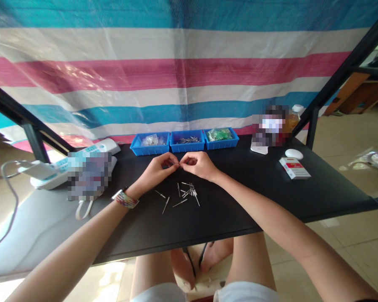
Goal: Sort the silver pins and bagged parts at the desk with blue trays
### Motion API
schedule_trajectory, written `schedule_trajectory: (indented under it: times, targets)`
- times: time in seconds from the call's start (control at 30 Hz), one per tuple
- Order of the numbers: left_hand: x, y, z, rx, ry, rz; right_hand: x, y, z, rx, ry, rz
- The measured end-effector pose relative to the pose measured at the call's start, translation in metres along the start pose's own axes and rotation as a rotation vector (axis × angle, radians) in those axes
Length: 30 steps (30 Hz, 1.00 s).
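Note:
My left hand and my right hand meet fingertip to fingertip over the black table, just in front of the blue bins. Both are pinched closed; whatever lies between the fingertips is too small to make out. Nearer to me, a loose pile of silver pop rivets lies on the tabletop, with several single ones scattered to its left. The middle blue bin holds more of these rivets. Clear plastic bags fill the left blue bin, and a green-and-clear bag sits in the right blue bin.
A white power strip with a plugged-in cable lies at the left, beside a blurred item. On the right are a red-and-white box, a white oval object and a bottle. A striped sheet hangs behind the black table.

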State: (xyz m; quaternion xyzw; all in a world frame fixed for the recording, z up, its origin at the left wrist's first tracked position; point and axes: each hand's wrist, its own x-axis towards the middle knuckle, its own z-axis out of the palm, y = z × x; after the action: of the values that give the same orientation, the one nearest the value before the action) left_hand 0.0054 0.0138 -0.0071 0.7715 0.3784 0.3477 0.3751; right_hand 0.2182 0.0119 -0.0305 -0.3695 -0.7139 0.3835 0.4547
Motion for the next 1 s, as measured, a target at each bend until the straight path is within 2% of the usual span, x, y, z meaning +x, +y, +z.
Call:
schedule_trajectory:
  times: [0.33,0.6,0.83,1.0]
  targets:
    - [0.001,-0.002,-0.002,-0.254,0.084,-0.057,-0.004,-0.013,-0.005,-0.103,0.111,-0.135]
    - [0.001,0.004,-0.005,-0.145,-0.048,-0.055,-0.005,-0.013,-0.003,-0.052,0.096,-0.087]
    - [-0.001,0.008,-0.003,-0.187,-0.006,-0.041,-0.004,-0.011,-0.004,-0.031,0.071,-0.099]
    - [-0.002,0.008,-0.003,-0.235,0.06,-0.059,-0.002,-0.003,-0.007,0.039,0.123,-0.011]
